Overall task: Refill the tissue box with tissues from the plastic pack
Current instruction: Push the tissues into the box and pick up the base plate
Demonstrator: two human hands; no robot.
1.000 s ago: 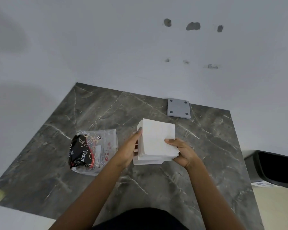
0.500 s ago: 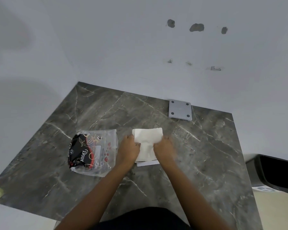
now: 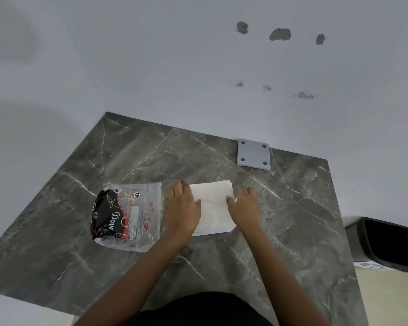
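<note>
A stack of white tissues [image 3: 212, 203] lies flat on the dark marble table [image 3: 292, 208], with a white box edge [image 3: 212, 232] showing under its near side. My left hand [image 3: 181, 208] is palm down against the stack's left side, thumb on top. Against the right side is my right hand [image 3: 244, 208], also with its thumb on the tissues. The plastic pack [image 3: 127, 215], clear with a black and red print, lies crumpled just left of my left hand.
A small grey square plate [image 3: 253, 154] with corner holes sits at the table's far edge by the white wall. A black bin [image 3: 386, 243] stands on the floor off the table's right side.
The tissue stack was held up a second ago and then pressed down on the table. My hands have since slid apart from its middle to its left and right sides.
</note>
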